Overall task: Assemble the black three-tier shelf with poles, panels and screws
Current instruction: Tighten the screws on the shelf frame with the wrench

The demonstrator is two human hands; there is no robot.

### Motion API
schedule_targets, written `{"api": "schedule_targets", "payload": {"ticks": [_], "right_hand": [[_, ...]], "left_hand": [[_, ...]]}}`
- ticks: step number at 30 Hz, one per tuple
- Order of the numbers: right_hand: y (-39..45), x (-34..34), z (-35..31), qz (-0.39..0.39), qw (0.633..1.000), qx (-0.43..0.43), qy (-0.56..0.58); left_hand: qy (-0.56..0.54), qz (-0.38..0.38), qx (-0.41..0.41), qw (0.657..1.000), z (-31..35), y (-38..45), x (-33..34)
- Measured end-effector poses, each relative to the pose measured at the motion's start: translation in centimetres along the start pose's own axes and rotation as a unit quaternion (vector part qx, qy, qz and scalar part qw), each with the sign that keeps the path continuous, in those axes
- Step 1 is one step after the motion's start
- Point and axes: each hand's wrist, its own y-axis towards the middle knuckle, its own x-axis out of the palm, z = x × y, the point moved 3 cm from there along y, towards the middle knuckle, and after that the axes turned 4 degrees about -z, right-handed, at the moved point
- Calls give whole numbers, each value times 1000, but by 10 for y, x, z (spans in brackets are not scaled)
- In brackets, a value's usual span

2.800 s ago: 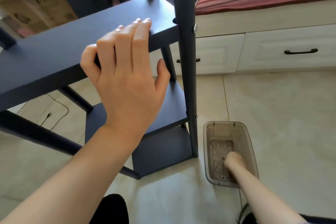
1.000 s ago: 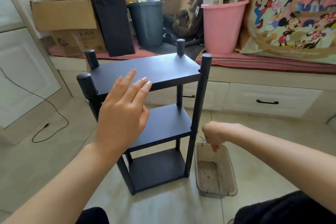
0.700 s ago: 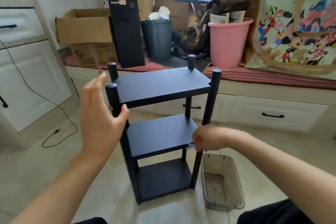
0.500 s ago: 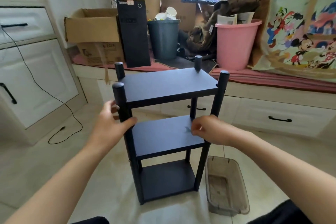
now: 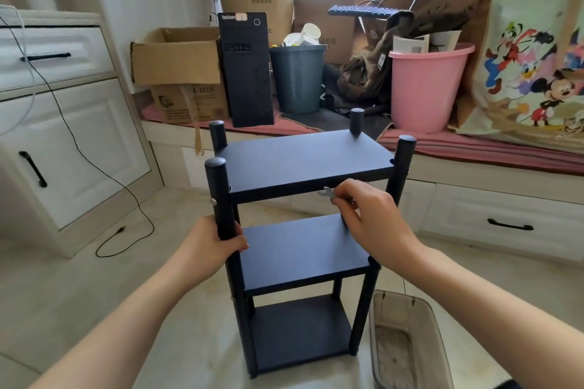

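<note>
The black three-tier shelf (image 5: pixel 303 161) stands upright on the tiled floor, with its panels fixed between the black poles. My left hand (image 5: pixel 215 246) grips the front left pole (image 5: pixel 221 199) between the top and middle panels. My right hand (image 5: pixel 369 218) is in front of the top panel's front edge and pinches a small silver wrench (image 5: pixel 327 193). A silver screw head (image 5: pixel 214 201) shows on the front left pole at the top panel's height.
A translucent grey plastic bin (image 5: pixel 407 344) sits on the floor right of the shelf. Behind it runs a bench with drawers holding a pink bucket (image 5: pixel 426 88), a dark bin (image 5: pixel 297 79), a computer tower (image 5: pixel 246 69) and cardboard boxes (image 5: pixel 177 57). White cabinets (image 5: pixel 63 136) and a cable (image 5: pixel 126 189) are on the left.
My right hand came up out of the bin with the wrench and rose from the middle panel to the top panel's edge. My left hand left the top panel and took the front left pole.
</note>
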Motion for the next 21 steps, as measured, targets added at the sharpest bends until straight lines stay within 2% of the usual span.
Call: {"api": "schedule_targets", "payload": {"ticks": [3, 6, 10, 13, 16, 21], "right_hand": [[4, -3, 3, 8, 1000, 3, -14], [8, -7, 8, 23, 999, 31, -8], [8, -9, 7, 32, 994, 85, 61], [7, -6, -1, 28, 988, 100, 112], [9, -8, -14, 48, 983, 91, 155], [11, -21, -32, 132, 974, 43, 177]], "left_hand": [[15, -5, 19, 1000, 6, -3, 1], [34, 28, 57, 997, 19, -8, 4], [34, 79, 125, 988, 41, -18, 10], [-4, 108, 164, 981, 55, -23, 16], [-67, 113, 185, 974, 67, -21, 25], [-119, 112, 202, 966, 88, -8, 40]]}}
